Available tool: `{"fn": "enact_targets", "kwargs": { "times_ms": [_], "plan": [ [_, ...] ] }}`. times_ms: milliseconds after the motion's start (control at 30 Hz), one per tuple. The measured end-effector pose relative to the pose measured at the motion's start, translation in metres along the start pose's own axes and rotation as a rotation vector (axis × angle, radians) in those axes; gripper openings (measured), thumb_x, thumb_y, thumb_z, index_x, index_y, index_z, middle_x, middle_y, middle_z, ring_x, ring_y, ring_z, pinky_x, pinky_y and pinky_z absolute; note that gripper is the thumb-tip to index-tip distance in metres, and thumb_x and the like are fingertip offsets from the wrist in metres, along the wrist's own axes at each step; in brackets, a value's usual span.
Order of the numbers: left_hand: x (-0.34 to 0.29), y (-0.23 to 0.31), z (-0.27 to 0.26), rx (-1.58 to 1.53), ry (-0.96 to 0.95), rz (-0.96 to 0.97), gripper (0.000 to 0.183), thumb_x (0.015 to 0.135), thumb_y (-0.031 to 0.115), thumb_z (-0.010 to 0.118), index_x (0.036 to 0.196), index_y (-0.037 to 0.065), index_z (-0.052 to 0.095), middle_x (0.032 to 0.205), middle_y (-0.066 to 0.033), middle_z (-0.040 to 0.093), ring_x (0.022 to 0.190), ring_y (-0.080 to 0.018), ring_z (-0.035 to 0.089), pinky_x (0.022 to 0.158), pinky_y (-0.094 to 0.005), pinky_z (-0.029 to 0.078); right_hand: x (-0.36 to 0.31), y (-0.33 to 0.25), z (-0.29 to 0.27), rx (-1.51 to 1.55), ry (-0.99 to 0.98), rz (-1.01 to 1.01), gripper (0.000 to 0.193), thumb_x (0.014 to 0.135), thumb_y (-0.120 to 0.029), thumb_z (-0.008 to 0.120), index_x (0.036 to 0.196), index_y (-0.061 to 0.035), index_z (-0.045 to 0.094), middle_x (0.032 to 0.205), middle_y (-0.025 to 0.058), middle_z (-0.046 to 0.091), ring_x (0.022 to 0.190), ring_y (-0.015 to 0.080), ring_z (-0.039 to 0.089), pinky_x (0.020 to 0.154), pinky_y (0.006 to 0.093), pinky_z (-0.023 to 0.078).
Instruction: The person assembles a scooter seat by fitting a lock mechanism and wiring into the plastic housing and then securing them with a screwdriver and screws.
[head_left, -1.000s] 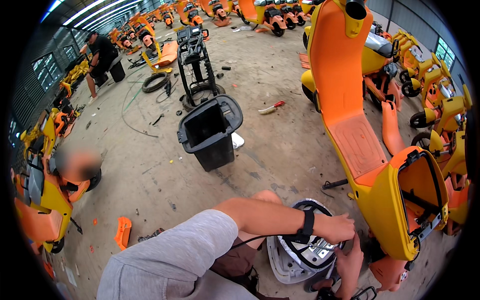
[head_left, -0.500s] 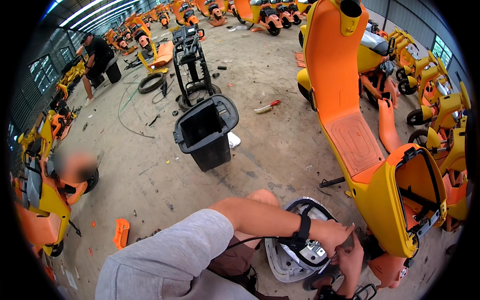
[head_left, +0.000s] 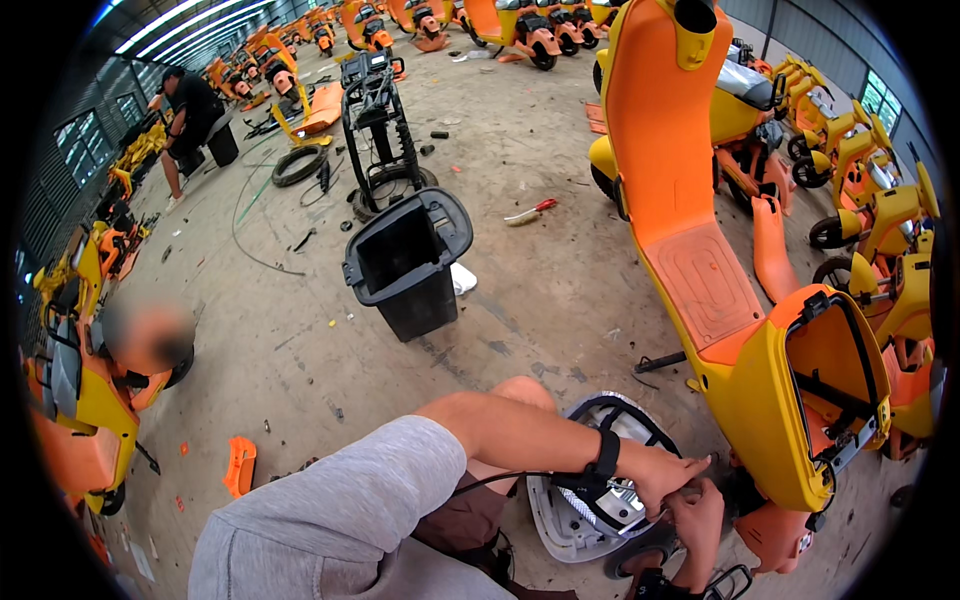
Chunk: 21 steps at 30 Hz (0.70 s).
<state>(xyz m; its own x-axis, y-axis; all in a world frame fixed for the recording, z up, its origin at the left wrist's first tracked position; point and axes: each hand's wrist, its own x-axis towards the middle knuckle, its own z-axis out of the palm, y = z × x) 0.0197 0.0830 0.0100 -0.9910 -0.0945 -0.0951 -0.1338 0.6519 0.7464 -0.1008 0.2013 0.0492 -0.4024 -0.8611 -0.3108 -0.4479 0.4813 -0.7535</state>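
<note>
My left hand (head_left: pixel 660 476), a black strap round its wrist, reaches across to the rear of a yellow and orange scooter body (head_left: pixel 745 400). My right hand (head_left: pixel 698 517) comes up from the lower edge and meets it. The fingers of both hands are bent in close together, and whatever they pinch is hidden between them. Under my left wrist lies a pale grey and white seat-shaped part (head_left: pixel 565 535) with a black rim and silver fittings. A small dark wheel (head_left: pixel 640 558) shows beside my right hand, below that part.
A black open bin-like box (head_left: pixel 420 300) stands ahead, with a black frame (head_left: pixel 380 130) behind it. Red-handled pliers (head_left: pixel 530 212) and a tyre (head_left: pixel 300 166) lie on the floor. Scooters line both sides. A person (head_left: pixel 190 120) sits far left.
My right hand's raised finger has bent down toward my left hand, and the two hands' fingers are closer together. The view has shifted slightly.
</note>
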Motion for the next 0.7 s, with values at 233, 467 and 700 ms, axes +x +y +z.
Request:
{"fn": "enact_targets", "kwargs": {
  "times_ms": [233,467,700],
  "plan": [
    [0.014,-0.01,0.004,-0.217,-0.128,0.178,0.097,0.062,0.009,0.072,0.144,-0.003,0.022,0.128,-0.0259,0.051,0.114,-0.0399,0.054,0.089,-0.0414,0.047,-0.01,-0.009,-0.003,-0.374,0.231,-0.15,0.028,0.068,-0.023,0.079,0.076,-0.0017,0.063,0.069,0.0116,0.066,0.065,0.0305,0.065,0.063,0.0367,0.05],
    [0.013,-0.001,-0.008,-0.028,-0.167,-0.034,0.054,0.064,0.003,0.061,0.116,-0.003,0.052,0.093,-0.0231,0.065,0.091,-0.0419,0.062,0.074,-0.0444,0.05,-0.011,-0.005,-0.011,-0.38,0.185,-0.43,0.027,0.059,-0.01,0.08,0.077,-0.0022,0.062,0.091,0.0109,0.057,0.087,0.0311,0.057,0.075,0.0379,0.046],
    [0.003,0.007,-0.023,0.078,-0.134,-0.065,0.019,0.062,0.007,0.063,0.078,-0.002,0.066,0.077,-0.021,0.066,0.077,-0.0377,0.064,0.065,-0.0453,0.05,-0.005,-0.003,-0.005,-0.466,0.273,-0.646,0.033,0.055,-0.01,0.082,0.082,-0.0047,0.062,0.096,0.0078,0.063,0.093,0.0282,0.056,0.081,0.0396,0.043]
  ]
}}
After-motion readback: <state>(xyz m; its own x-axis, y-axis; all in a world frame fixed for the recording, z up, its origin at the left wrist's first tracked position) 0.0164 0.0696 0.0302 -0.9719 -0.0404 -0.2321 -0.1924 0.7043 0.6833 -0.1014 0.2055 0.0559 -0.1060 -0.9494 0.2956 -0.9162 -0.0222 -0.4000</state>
